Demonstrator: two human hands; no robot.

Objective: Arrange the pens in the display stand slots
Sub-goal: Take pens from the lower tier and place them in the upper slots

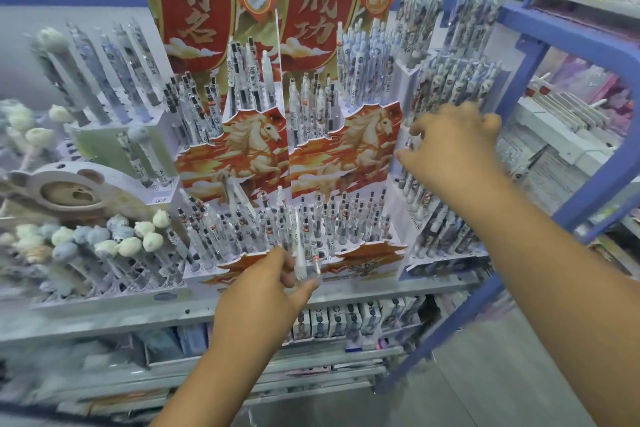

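Red-and-gold card forms the display stand (287,149), which is set on a grey shelf (104,319) and is stepped in tiers, each pierced with slots. The upper tiers and the front tier are seen to be largely filled with clear-barrelled pens standing nearly upright; a few dark holes near the stand's front edge appear unfilled.

To the stand's right edge a neighbouring rack of patterned pens (446,80) is reached by the right hand (453,146), whose fingers are curled toward that rack; whether anything is pinched there cannot be told, since the fingertips are blurred.

At the stand's front edge the left hand (273,284) is held, thumb and fingers pinched round a small bundle of pens (304,263). The bundle's long axis is kept close to vertical, tips down, just before the front row. The open slots lie directly beyond and slightly above this hand, so the left hand is judged the nearer one for the next insertion.
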